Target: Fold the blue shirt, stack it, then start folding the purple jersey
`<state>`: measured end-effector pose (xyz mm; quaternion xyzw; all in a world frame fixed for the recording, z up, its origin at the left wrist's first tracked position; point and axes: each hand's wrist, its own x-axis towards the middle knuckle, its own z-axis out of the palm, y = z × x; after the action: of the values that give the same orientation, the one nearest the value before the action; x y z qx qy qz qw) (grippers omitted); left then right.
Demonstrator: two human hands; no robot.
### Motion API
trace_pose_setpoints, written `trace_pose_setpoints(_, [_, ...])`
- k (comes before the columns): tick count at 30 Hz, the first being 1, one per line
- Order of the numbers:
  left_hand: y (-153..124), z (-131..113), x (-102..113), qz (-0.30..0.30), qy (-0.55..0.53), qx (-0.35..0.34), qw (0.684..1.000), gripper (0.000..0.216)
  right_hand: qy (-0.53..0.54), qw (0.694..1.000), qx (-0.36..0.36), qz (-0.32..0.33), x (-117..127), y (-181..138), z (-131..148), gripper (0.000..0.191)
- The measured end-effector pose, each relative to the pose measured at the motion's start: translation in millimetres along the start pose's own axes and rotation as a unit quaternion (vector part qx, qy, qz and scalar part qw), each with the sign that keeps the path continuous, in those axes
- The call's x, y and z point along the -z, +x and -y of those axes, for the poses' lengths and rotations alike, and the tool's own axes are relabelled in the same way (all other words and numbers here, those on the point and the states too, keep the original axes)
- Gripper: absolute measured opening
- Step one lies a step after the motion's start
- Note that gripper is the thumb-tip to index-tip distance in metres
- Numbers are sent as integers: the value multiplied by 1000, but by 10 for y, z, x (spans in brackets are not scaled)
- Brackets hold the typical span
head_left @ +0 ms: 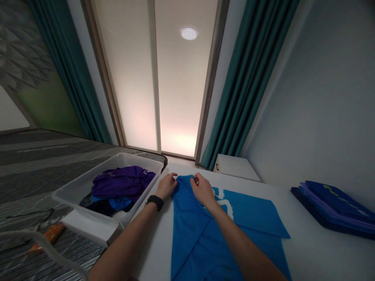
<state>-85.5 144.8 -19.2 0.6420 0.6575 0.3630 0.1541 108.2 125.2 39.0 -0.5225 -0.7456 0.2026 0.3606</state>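
A blue T-shirt (190, 234) with white print lies partly folded on the white table (156, 238). My left hand (166, 186), with a dark watch on its wrist, grips the far left corner of the cloth. Close by, my right hand (203, 190) pinches the same far edge a little to the right, fingers closed on the fabric. Between the hands the edge is drawn nearly straight. A sleeve flap points out toward the right side of the shirt. Part of the print is hidden behind my right forearm.
To the left stands a clear plastic bin (67, 195) holding purple clothing (123, 181) and other dark and blue garments. A stack of folded clothes (336, 210) sits at the table's right. Beyond the table are a white cabinet (237, 167) and teal curtains (246, 78).
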Motion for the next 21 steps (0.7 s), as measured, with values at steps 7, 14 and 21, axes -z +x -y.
trace_pose_setpoints(7, [136, 38, 14, 39, -16, -49, 998, 23, -24, 999, 31, 13, -18, -66, 32, 14])
trace_pose_setpoints(14, [198, 120, -17, 34, -60, -46, 997, 22, -82, 989, 118, 10, -147, -278, 77, 8])
trace_pose_setpoints(21, [155, 86, 14, 25, -128, -24, 991, 30, -157, 964, 212, 34, -386, -495, 7, 6])
